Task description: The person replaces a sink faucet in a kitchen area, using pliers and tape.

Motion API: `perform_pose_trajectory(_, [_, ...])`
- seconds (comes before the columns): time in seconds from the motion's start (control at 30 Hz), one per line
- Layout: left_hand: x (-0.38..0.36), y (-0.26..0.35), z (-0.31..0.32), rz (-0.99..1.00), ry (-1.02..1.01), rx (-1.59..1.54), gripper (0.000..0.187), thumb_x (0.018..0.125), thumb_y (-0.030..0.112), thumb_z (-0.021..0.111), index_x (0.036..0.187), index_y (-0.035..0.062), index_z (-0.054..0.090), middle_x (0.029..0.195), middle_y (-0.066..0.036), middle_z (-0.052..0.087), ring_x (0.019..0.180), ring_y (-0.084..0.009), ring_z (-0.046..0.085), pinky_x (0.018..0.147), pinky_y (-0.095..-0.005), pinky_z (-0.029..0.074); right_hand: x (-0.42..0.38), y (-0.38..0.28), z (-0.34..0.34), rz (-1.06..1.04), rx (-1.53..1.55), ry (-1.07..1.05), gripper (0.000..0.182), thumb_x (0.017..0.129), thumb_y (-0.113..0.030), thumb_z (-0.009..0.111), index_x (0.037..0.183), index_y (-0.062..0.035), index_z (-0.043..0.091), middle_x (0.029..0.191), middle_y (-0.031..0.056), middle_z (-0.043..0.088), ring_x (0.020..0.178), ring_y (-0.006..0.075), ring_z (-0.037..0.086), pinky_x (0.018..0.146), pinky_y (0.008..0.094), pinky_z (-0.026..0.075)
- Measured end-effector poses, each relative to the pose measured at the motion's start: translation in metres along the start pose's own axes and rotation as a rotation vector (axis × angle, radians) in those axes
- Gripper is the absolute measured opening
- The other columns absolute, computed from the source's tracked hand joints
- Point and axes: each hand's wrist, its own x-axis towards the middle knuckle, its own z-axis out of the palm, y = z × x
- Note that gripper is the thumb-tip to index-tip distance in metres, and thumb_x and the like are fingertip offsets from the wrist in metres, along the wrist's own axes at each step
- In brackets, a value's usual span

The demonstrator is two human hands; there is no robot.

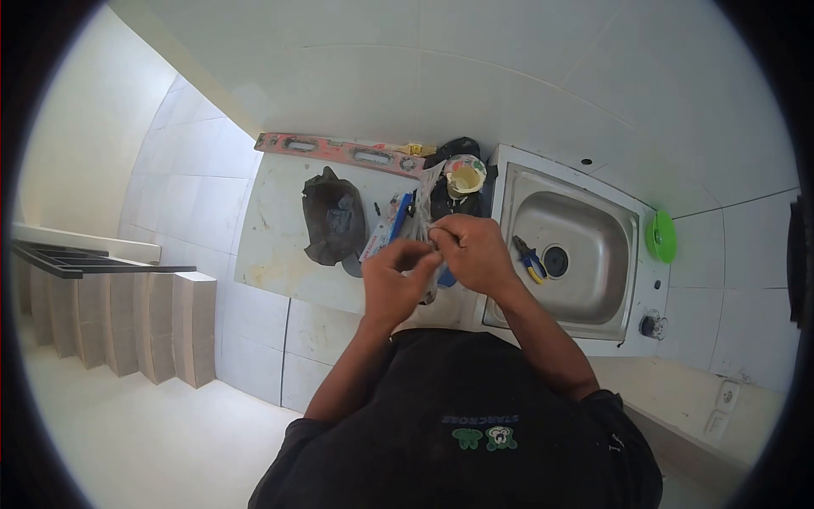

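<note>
Close together over the counter, my left hand (393, 284) and my right hand (476, 253) are both closed, thumbs and fingers pinched at a crumpled clear plastic bag (421, 212). The bag's translucent folds show above and below the fingertips; the gripped part is mostly hidden by the fingers. Just behind my left hand lies a blue-and-white package (390, 222). A dark, ragged-edged bag (333, 219) sits farther left on the white counter (284, 212). Beyond my right hand stands an open tub (465, 180) with a cream-coloured, smeared rim, among black plastic.
A red spirit level (339, 153) lies along the wall with a yellow-handled tool (415, 149) at its end. Blue-and-yellow pliers (530, 260) rest in the steel sink (585, 212). A green bowl (660, 237) and a small glass (653, 325) are on the right. Stairs (127, 327) rise at left.
</note>
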Motion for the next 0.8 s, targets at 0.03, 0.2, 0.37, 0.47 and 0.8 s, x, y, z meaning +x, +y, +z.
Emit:
perform_pose_trajectory(0.03, [0.004, 0.000, -0.002, -0.003, 0.004, -0.005, 0.015, 0.080, 0.009, 0.072, 0.090, -0.0006, 0.066, 0.074, -0.008, 0.066, 0.067, -0.0154, 0.065, 0.063, -0.0303, 0.052, 0.000, 0.002, -0.003, -0.003, 0.078, 0.046, 0.016, 0.082, -0.015, 0.067, 0.082, 0.0010, 0.067, 0.077, 0.0181, 0.066, 0.065, 0.0307, 0.065, 0.061, 0.0373, 0.049])
perform_pose_trajectory(0.2, [0.025, -0.006, -0.014, -0.179, -0.029, -0.215, 0.043, 0.079, 0.010, 0.074, 0.115, -0.0041, 0.057, 0.100, -0.009, 0.064, 0.086, -0.0183, 0.063, 0.081, -0.0320, 0.052, -0.004, 0.003, -0.014, 0.234, 0.210, -0.058, 0.022, 0.077, -0.019, 0.077, 0.075, -0.0007, 0.066, 0.068, 0.0081, 0.065, 0.058, 0.0122, 0.056, 0.054, 0.0292, 0.044])
perform_pose_trajectory(0.37, [0.032, -0.023, -0.011, -0.011, -0.182, -0.249, 0.036, 0.080, 0.006, 0.072, 0.113, -0.0023, 0.060, 0.099, -0.008, 0.064, 0.086, -0.0183, 0.063, 0.079, -0.0304, 0.051, -0.005, 0.032, -0.009, 0.300, 0.584, -0.144, 0.032, 0.074, -0.020, 0.083, 0.063, -0.0057, 0.057, 0.059, -0.0031, 0.052, 0.056, 0.0047, 0.043, 0.049, 0.0242, 0.035])
perform_pose_trajectory(0.47, [0.025, -0.026, -0.003, 0.030, -0.319, -0.194, 0.027, 0.079, 0.006, 0.073, 0.104, -0.0008, 0.064, 0.093, -0.006, 0.065, 0.086, -0.0173, 0.063, 0.077, -0.0287, 0.051, -0.010, 0.036, -0.003, 0.299, 0.837, -0.177, 0.036, 0.075, -0.016, 0.082, 0.061, -0.0096, 0.049, 0.059, -0.0065, 0.044, 0.056, 0.0033, 0.038, 0.049, 0.0231, 0.031])
perform_pose_trajectory(0.8, [0.042, -0.002, 0.000, -0.522, -0.520, -0.468, 0.030, 0.093, 0.029, 0.062, 0.080, 0.0020, 0.062, 0.073, -0.004, 0.062, 0.066, -0.0116, 0.061, 0.061, -0.0264, 0.049, -0.017, 0.036, -0.003, 0.353, 1.198, -0.247, 0.024, 0.086, -0.008, 0.068, 0.067, -0.0090, 0.052, 0.066, -0.0031, 0.051, 0.060, 0.0046, 0.045, 0.056, 0.0240, 0.039])
